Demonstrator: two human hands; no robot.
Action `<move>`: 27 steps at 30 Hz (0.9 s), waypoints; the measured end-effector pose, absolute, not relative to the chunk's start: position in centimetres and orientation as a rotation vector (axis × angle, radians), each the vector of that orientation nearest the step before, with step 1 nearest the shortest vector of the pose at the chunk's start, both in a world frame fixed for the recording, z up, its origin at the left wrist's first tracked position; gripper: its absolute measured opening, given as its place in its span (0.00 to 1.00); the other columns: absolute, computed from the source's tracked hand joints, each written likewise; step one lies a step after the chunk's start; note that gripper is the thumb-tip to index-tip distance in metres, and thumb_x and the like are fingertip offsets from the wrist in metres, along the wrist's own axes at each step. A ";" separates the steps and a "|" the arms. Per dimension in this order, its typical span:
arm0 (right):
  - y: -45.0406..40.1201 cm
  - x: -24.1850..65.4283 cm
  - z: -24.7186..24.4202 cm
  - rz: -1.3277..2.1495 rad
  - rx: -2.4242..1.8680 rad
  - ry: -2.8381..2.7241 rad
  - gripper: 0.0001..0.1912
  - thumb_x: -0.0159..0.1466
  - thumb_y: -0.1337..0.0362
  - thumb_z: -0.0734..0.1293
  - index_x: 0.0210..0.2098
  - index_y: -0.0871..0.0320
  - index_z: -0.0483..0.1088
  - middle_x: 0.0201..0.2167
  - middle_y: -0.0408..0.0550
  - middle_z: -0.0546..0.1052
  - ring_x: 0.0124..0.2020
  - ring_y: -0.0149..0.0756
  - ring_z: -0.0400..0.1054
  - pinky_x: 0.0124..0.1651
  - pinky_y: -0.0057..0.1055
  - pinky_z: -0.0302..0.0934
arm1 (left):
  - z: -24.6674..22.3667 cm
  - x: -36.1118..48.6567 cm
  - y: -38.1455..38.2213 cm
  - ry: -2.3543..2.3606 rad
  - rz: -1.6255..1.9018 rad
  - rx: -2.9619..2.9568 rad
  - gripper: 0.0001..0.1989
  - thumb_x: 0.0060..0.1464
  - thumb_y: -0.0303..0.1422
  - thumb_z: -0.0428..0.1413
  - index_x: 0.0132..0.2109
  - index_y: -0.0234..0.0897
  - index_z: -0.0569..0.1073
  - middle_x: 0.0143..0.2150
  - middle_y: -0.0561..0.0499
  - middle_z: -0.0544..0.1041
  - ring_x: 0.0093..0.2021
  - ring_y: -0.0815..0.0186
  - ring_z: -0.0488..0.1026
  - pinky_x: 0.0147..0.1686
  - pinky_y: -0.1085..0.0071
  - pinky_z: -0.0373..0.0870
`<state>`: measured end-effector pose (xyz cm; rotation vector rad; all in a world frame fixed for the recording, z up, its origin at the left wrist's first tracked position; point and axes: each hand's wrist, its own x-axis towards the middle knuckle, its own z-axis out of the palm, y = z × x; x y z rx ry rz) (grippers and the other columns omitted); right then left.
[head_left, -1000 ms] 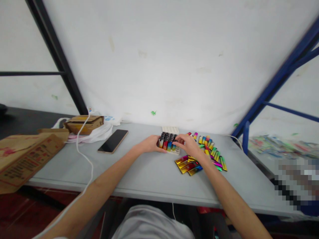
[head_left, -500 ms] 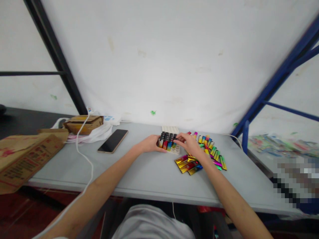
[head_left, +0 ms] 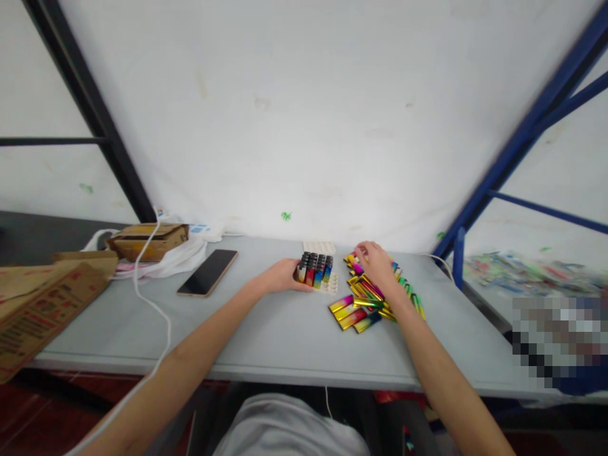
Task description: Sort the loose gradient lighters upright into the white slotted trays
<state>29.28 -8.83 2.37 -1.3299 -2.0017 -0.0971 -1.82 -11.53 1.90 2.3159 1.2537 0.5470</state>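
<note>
Several shiny coloured lighters (head_left: 314, 269) with black tops stand upright in rows in a white tray (head_left: 333, 284), whose right-hand part shows bare slots. My left hand (head_left: 285, 276) is wrapped round the left side of these rows. Over the pile of loose metallic lighters (head_left: 365, 288) to the right is my right hand (head_left: 374, 261), its fingers bent down at the pile's back edge; what they hold, if anything, is too small to tell. Three or so loose lighters lie side by side at the pile's front.
A second white tray (head_left: 319, 247) lies behind, near the wall. Left on the grey table (head_left: 266, 342) are a phone (head_left: 208, 272), a small carton (head_left: 149, 240) on a white bag, a large cardboard box (head_left: 57, 304) and a white cable (head_left: 166, 316). A blue frame (head_left: 503, 158) rises at right.
My right hand has left the standing rows and moved right, over the loose pile. My left hand stays at the rows. The whole view has shifted slightly.
</note>
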 end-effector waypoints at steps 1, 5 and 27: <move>-8.3 30.1 1.9 -0.160 -1.394 -1.997 0.20 0.74 0.57 0.58 0.52 0.63 0.75 0.50 0.63 0.78 0.53 0.50 0.71 0.59 0.41 0.60 | 1.9 -1.8 -11.5 1.259 0.545 2.321 0.33 0.42 0.57 0.67 0.47 0.36 0.78 0.39 0.48 0.82 0.37 0.57 0.75 0.35 0.69 0.66; -6.9 32.3 -0.3 -0.154 -1.698 -2.148 0.25 0.74 0.57 0.59 0.65 0.63 0.68 0.66 0.66 0.68 0.67 0.54 0.61 0.68 0.45 0.52 | 1.9 -1.8 -11.5 1.260 0.536 2.308 0.33 0.41 0.57 0.67 0.46 0.36 0.77 0.38 0.48 0.81 0.36 0.58 0.75 0.34 0.69 0.65; -6.3 31.2 0.3 -0.139 -2.003 -2.212 0.22 0.73 0.58 0.58 0.62 0.55 0.70 0.53 0.61 0.77 0.57 0.53 0.70 0.59 0.43 0.57 | 1.8 -1.8 -11.7 1.279 0.554 2.321 0.34 0.43 0.58 0.67 0.50 0.38 0.78 0.44 0.48 0.83 0.42 0.54 0.79 0.39 0.68 0.70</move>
